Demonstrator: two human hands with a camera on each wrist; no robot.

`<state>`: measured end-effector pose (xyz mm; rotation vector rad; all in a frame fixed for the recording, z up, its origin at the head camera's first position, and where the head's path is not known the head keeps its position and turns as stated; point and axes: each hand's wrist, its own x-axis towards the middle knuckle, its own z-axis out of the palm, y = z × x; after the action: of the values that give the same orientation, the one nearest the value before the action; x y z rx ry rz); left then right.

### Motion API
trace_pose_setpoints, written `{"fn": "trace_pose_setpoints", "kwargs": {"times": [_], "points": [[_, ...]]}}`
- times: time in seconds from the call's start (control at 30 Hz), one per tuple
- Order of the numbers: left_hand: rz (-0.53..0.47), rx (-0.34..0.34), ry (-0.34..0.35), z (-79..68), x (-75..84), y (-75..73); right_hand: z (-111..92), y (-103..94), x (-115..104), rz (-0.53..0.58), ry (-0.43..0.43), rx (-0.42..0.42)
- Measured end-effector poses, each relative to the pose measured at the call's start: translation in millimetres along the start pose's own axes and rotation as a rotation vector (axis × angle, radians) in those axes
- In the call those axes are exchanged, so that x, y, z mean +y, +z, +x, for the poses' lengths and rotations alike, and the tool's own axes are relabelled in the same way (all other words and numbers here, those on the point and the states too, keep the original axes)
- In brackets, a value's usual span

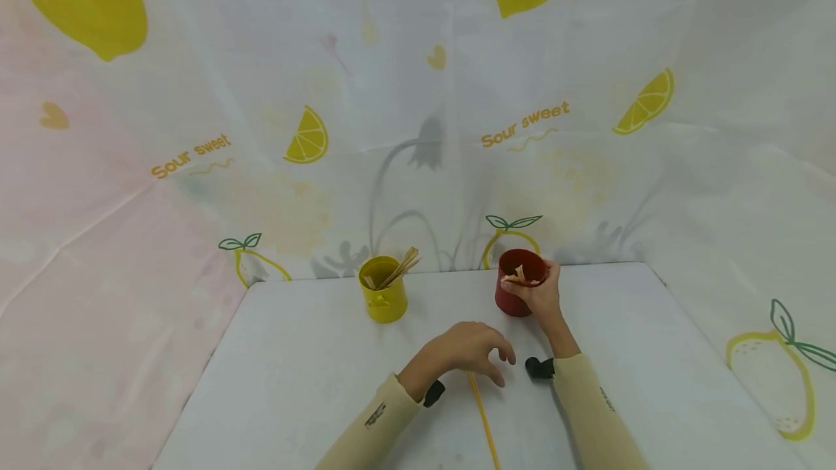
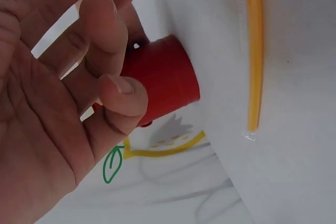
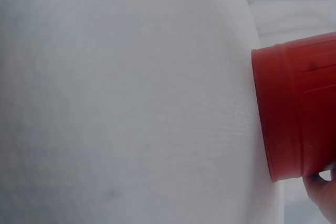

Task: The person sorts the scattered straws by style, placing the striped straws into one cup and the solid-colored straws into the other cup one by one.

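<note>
A small red bucket [image 1: 506, 303] stands at the back of the table, with a few light pieces [image 1: 519, 274] showing inside its rim. My right hand [image 1: 538, 299] holds it by the rim and near wall from the right. In the right wrist view, fingertips [image 3: 323, 198] show below the red bucket [image 3: 294, 108]. My left hand [image 1: 473, 348] hovers in front with loosely bent fingers and nothing in them. Beneath it on the table lies an orange straw [image 1: 485, 419], its far end hidden by the hand. The left wrist view shows the straw [image 2: 254, 51] in a clear wrapper.
To the left stands a yellow bucket [image 1: 385, 307] with several thin wooden sticks [image 1: 400, 270] leaning out over its right rim. Behind the white table [image 1: 294, 368] hangs a lemon-printed cloth [image 1: 405, 93]. Black wrist cameras sit at both cuffs.
</note>
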<state>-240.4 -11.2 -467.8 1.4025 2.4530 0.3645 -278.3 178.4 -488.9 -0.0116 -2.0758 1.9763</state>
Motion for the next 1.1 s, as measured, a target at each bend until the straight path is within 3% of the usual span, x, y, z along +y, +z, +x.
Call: {"fn": "trace_pose_setpoints", "kwargs": {"times": [0.27, 0.67, 1.1], "points": [[-0.1, -0.12, 0.004, -8.6, -0.8, 8.1, 0, -0.2, -1, 0.015, 0.025, 0.001], [-0.128, -0.236, 0.02, -16.3, 5.3, 21.9, -2, -0.3, -1, 0.018, 0.022, 0.001], [-0.075, -0.237, 0.073, -15.3, 7.5, 30.4, 0, -0.5, -1, 0.021, 0.022, -0.002]]}}
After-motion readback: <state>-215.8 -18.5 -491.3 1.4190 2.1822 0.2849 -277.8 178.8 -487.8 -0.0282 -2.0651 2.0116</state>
